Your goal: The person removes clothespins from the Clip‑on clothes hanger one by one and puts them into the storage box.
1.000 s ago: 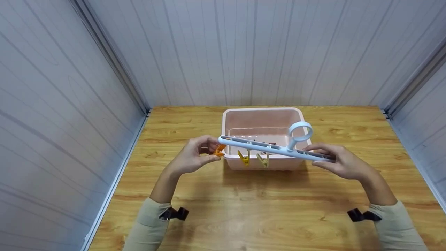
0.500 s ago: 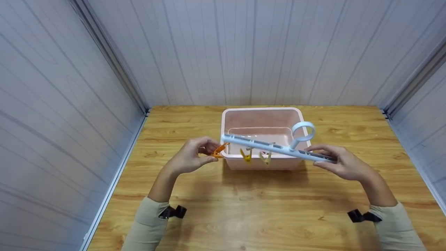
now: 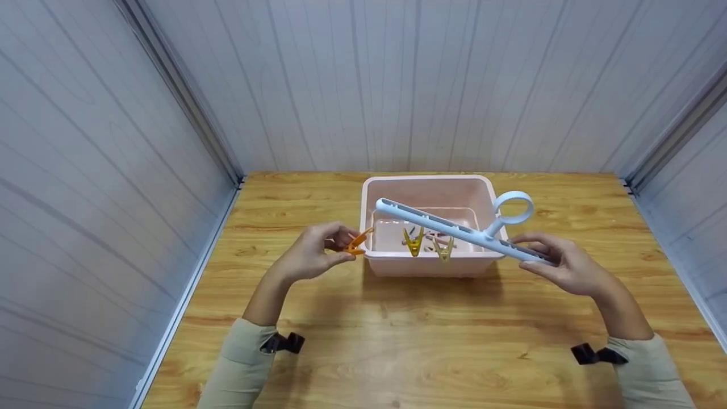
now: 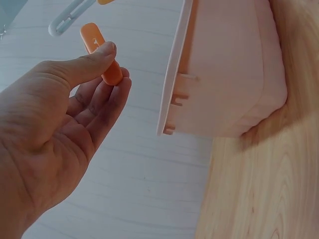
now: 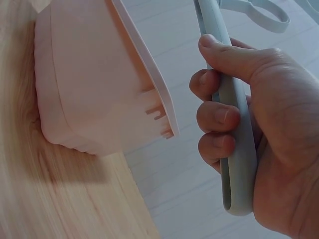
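My right hand (image 3: 559, 262) (image 5: 249, 114) grips one end of a pale blue clip hanger bar (image 3: 454, 229) (image 5: 232, 124) with a ring handle (image 3: 514, 207). The bar slants up to the left over the pink plastic tub (image 3: 426, 264) (image 4: 224, 74) (image 5: 94, 84). Two yellow pegs (image 3: 413, 241) hang from the bar above the tub. My left hand (image 3: 321, 255) (image 4: 70, 124) pinches an orange clothes peg (image 3: 358, 241) (image 4: 102, 62) between thumb and fingers, just left of the tub's near left corner. The bar's free end (image 3: 381, 204) (image 4: 65, 22) is above and right of that peg.
The tub stands on a wooden table (image 3: 397, 341), toward the far middle. Pale panelled walls (image 3: 113, 142) close in the table on the left, back and right. Some small pieces lie in the tub's bottom (image 3: 434, 234), too small to tell apart.
The right hand has tilted and carried the bar up and to the right, away from the orange peg, so its hanging pegs are now over the tub. The left hand has stayed in place.
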